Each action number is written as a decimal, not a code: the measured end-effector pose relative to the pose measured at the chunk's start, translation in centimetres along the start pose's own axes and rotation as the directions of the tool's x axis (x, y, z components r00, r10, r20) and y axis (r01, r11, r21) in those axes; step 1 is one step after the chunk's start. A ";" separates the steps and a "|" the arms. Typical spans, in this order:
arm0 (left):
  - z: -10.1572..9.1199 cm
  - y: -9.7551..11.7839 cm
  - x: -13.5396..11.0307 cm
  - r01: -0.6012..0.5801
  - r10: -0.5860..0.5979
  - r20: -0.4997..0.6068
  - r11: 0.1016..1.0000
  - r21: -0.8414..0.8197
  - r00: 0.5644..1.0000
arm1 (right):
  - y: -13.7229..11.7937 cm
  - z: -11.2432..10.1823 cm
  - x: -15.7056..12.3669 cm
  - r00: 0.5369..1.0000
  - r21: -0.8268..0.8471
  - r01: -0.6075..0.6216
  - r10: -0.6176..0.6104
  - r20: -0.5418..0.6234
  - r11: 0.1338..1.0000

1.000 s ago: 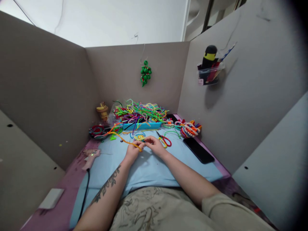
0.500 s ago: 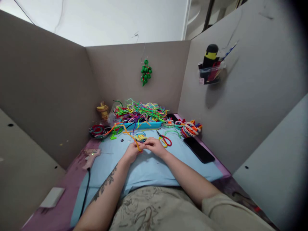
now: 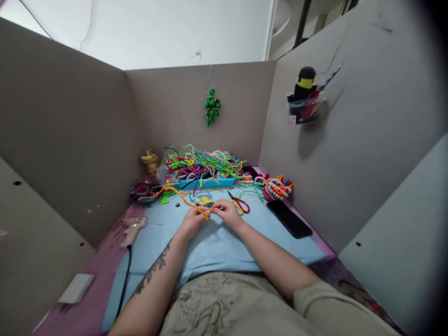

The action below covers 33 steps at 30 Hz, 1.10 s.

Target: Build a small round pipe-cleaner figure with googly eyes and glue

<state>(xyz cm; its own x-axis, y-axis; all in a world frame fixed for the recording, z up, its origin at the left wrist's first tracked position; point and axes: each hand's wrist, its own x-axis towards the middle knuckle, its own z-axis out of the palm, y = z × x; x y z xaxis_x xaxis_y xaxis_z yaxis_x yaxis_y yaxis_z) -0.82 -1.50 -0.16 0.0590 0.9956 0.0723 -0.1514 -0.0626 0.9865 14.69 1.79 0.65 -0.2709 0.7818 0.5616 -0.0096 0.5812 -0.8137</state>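
Observation:
Above the middle of the blue cloth, my left hand (image 3: pixel 193 222) pinches an orange pipe cleaner (image 3: pixel 188 202), whose long tail runs up and to the left. My right hand (image 3: pixel 228 213) meets it fingertip to fingertip, pinching the short end of the same strand; the exact grip is too small to make out. Just beyond my hands lies a round yellow and blue coiled piece (image 3: pixel 204 200), partly hidden by them. Scissors with red and yellow handles (image 3: pixel 241 205) rest right of my right hand.
A blue tray (image 3: pixel 206 184) heaped with coloured pipe cleaners stands at the back. A pink glue gun (image 3: pixel 136 229) with a black cord lies left, a black phone (image 3: pixel 290 219) right. Woven colourful pieces (image 3: pixel 276 187) sit back right. Grey panels (image 3: pixel 168 112) enclose the table.
The orange strand's tail has swung lower and lies flatter to the left. Its end by my fingertips has shifted slightly right. Both hands stay in nearly the same place.

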 end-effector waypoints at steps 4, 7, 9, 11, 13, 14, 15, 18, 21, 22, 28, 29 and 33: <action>0.0 -0.6 0.4 -0.057 0.059 -0.050 0.997 0.042 0.997 | 0.3 0.4 -0.1 0.992 0.071 -0.122 0.123 -0.016 0.990; 0.2 -0.7 0.6 -0.087 0.093 -0.088 0.993 0.073 0.992 | 1.0 1.0 -0.3 0.956 0.260 -0.294 0.286 0.066 0.920; 0.2 -0.7 0.6 -0.135 0.145 -0.124 0.987 0.083 0.982 | 1.4 1.3 -0.3 0.911 0.411 -0.409 0.386 0.142 0.815; 0.2 -0.7 0.6 -0.184 0.200 -0.146 0.976 0.114 0.969 | 1.6 1.6 -0.2 0.857 0.527 -0.507 0.465 0.222 0.683; 0.1 -0.6 0.5 -0.231 0.261 -0.142 0.953 0.194 0.955 | 1.6 1.6 -0.1 0.806 0.590 -0.576 0.513 0.296 0.566; 0.0 -0.6 0.5 -0.262 0.299 -0.126 0.932 0.249 0.946 | 1.5 1.6 0.0 0.786 0.608 -0.600 0.524 0.327 0.520; -0.1 -0.5 0.4 -0.297 0.340 -0.102 0.905 0.304 0.935 | 1.4 1.5 0.0 0.771 0.622 -0.618 0.528 0.357 0.481; -0.1 -0.2 0.2 -0.377 0.419 -0.015 0.831 0.409 0.908 | 1.2 1.2 0.1 0.729 0.632 -0.668 0.518 0.448 0.393; 0.2 -0.2 0.0 -0.372 0.420 -0.015 0.819 0.438 0.908 | 1.3 1.1 0.1 0.695 0.606 -0.706 0.527 0.490 0.368; 0.3 -0.3 0.0 -0.361 0.418 -0.032 0.818 0.448 0.908 | 1.3 1.1 0.1 0.697 0.599 -0.705 0.531 0.483 0.380; 0.3 -0.6 0.1 -0.315 0.415 -0.090 0.798 0.515 0.905 | 1.7 1.6 -0.1 0.874 0.575 -0.478 0.423 0.239 0.664; 0.2 -0.6 0.1 -0.298 0.402 -0.100 0.803 0.517 0.910 | 1.7 1.6 -0.1 0.898 0.539 -0.433 0.393 0.196 0.723; 0.1 -0.3 0.0 -0.222 0.301 -0.123 0.874 0.433 0.945 | 1.3 1.2 -0.1 0.977 0.292 -0.212 0.191 0.098 0.933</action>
<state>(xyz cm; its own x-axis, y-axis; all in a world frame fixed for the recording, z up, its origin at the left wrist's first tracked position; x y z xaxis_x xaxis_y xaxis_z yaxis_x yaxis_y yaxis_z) -0.66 -1.47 -0.47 -0.1115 0.9310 0.3475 0.2819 -0.3057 0.9094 13.55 2.26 -0.64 -0.3603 0.8527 0.3782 -0.2324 0.3106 -0.9217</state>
